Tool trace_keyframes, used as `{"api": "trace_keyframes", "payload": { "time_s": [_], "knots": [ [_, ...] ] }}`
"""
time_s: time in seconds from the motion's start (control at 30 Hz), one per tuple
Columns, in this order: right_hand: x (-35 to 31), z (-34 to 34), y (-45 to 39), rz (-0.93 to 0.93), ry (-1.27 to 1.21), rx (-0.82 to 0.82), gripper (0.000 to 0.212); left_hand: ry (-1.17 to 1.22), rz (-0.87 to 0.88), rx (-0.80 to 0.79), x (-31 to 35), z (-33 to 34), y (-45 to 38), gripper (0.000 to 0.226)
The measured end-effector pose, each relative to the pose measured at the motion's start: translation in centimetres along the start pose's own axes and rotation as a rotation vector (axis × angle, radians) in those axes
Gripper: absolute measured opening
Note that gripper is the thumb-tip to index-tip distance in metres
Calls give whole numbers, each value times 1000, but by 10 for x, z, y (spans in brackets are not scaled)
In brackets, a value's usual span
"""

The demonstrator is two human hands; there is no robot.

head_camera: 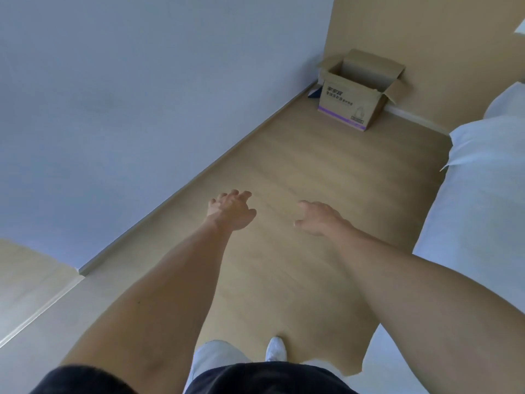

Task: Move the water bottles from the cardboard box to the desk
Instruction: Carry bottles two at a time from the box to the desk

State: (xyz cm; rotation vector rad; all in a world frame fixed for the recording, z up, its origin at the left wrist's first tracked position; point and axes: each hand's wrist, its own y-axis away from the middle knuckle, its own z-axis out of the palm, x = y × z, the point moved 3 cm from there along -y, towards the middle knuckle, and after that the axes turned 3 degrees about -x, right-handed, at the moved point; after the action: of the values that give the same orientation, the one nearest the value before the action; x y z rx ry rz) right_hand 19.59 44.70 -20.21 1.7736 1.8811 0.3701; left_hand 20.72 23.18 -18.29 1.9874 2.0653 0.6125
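Bottles are not visible; judge them to sit inside the box [358, 93], which stands open at the far right corner of the floor [284, 172], well apart from you. Your left hand [231, 210] and right hand [319, 218] hang forward, fingers loosely spread, holding nothing. Expect filled bottles to be heavy, smooth and slightly yielding. Grip each round mid-body.

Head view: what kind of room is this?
Probably a bedroom or similar home room: a bed with white bedding on the right, a wood-look floor with a baseboard along plain walls, and an open cardboard box standing in the far corner.
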Motion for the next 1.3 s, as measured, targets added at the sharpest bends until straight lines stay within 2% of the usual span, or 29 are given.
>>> {"api": "trace_keyframes", "payload": {
  "time_s": [0.47, 0.7, 1.1, 1.3],
  "knots": [
    [61, -112, -182, 221, -88, 46, 68, -53, 217, -36, 73, -78, -247, 59],
    [65, -192, -284, 349, -120, 26, 65, -68, 306, -82, 94, -150, -387, 60],
    [97, -298, -416, 423, -186, 57, 66, -103, 414, -100, 151, -226, -553, 56],
    [125, -351, -507, 369, -210, 78, 67, -110, 410, -78, 184, -261, -642, 54]
  ]
}}
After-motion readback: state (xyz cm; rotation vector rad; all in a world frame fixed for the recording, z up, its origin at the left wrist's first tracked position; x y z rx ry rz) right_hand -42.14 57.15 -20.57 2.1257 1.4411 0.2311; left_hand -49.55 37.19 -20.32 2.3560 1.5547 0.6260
